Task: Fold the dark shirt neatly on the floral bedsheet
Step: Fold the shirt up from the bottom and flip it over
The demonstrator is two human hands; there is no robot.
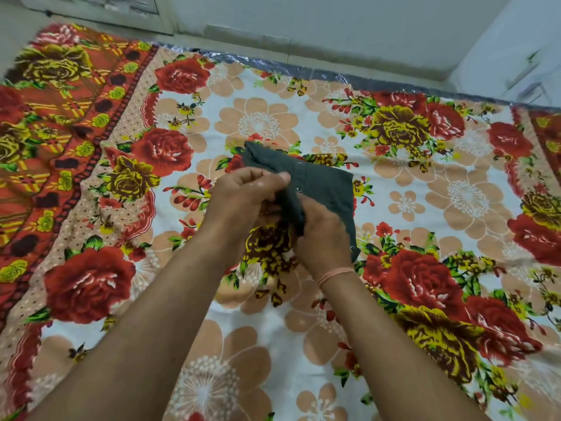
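Your left hand [243, 192] & right hand [323, 232] both pinch the dark shirt [321, 183], prob. half-folded, on floral bedsheet [425, 208].

A white wall [349, 28] runs behind the bed's far edge. A strip of clear plastic wrapping [303, 66] shows along that edge, shiny and crinkled. At the upper left stands a pale panelled door [121, 7], blurred. A thin orange thread band [334, 274] circles one wrist.

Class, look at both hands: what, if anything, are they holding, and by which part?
Both hold the dark shirt. The left hand pinches its near-left edge; the right hand grips the near edge beside it.
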